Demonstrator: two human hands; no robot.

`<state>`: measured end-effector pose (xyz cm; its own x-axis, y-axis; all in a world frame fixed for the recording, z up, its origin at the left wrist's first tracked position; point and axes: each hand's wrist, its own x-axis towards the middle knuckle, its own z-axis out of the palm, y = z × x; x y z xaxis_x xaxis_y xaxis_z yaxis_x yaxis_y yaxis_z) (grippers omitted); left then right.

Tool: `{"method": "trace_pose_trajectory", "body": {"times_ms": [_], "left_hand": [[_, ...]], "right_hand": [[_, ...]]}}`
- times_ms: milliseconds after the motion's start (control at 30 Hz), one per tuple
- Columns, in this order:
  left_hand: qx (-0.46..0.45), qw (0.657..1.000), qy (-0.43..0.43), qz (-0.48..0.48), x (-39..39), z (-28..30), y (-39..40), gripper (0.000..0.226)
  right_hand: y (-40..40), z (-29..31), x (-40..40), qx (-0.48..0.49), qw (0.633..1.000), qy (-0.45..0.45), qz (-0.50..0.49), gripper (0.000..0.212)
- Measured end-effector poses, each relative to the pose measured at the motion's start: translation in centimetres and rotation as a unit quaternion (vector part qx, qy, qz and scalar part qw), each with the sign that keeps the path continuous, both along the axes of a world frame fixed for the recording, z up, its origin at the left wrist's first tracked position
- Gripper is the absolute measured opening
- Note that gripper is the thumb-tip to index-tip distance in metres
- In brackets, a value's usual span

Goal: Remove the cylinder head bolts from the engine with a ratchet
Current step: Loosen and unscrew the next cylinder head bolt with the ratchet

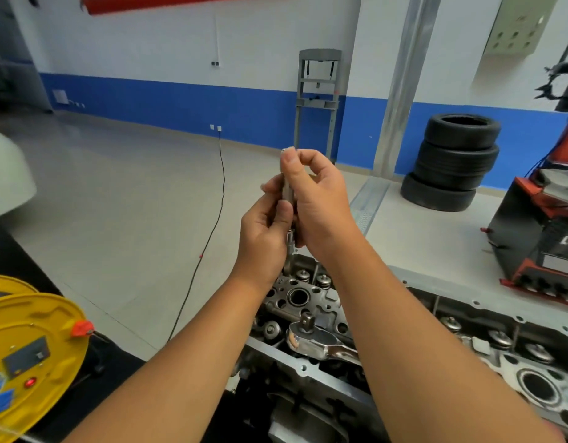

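Both hands hold one long metal shaft (288, 190) that stands upright over the far end of the cylinder head (311, 295); whether it is an extension bar or a bolt I cannot tell. My right hand (317, 199) pinches its top end between thumb and fingers. My left hand (266, 228) grips the shaft lower down. The shaft's lower end (289, 251) reaches down to the head. The ratchet (314, 340) lies loose on the cylinder head below my forearms, square drive pointing up, handle hidden under my right forearm.
The engine (468, 340) runs to the lower right with valve springs and bores showing. A yellow cable reel (36, 353) sits at lower left, its black cord (212, 225) crossing the floor. Stacked tyres (452, 161) and a red tyre machine (541, 235) stand at right.
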<state>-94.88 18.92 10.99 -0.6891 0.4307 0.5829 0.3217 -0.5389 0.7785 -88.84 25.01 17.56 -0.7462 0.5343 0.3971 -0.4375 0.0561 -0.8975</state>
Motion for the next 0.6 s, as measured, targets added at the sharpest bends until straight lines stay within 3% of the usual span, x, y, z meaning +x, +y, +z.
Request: {"method": "trace_pose_trajectory", "body": {"times_ms": [233,600], "left_hand": [[0.013,1.000,-0.003,0.008,0.04,-0.03,0.09,0.032],[0.048,0.996,-0.060,-0.051,0.74,0.17,0.32,0.029]], "right_hand": [[0.07,-0.15,-0.20,-0.027,0.999,0.019,0.021,0.018],[-0.09,0.51,0.23,0.046,0.999,0.000,0.017,0.026]]}}
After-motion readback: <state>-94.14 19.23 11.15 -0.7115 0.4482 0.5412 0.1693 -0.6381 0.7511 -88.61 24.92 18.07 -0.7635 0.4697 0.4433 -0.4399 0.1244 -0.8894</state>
